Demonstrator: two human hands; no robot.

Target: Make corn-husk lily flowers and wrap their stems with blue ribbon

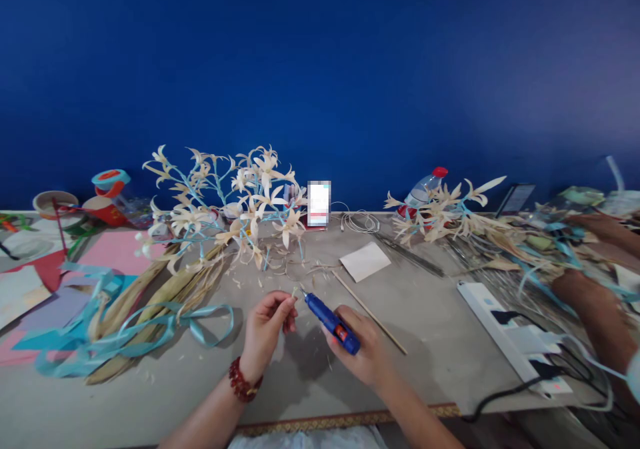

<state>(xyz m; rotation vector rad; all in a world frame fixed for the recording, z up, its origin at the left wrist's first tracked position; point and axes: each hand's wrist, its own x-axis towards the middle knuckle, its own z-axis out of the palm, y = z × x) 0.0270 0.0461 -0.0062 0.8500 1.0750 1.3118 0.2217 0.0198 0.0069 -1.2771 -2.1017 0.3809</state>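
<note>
In my right hand [361, 342] is a blue hot glue gun [327, 319], its nozzle pointing up and left. My left hand [273, 322] pinches a small, thin pale piece [295, 293] between thumb and fingertips. The nozzle is at or very close to that piece; whether they touch I cannot tell. A red beaded bracelet [243, 380] circles my left wrist. Just beyond my hands, cream-coloured artificial flowers [267, 199] on light blue stems stand in a cluster. To the right of the glue gun lies a thin wooden stick [371, 312].
Blue ribbon [145, 342] and dried husks [133, 295] lie left, near coloured paper [117, 252]. Behind are a phone [319, 203] and a white card [365, 261]. A power strip [510, 335] with cords lies right, near more flowers [457, 212] and another person's arm [595, 315].
</note>
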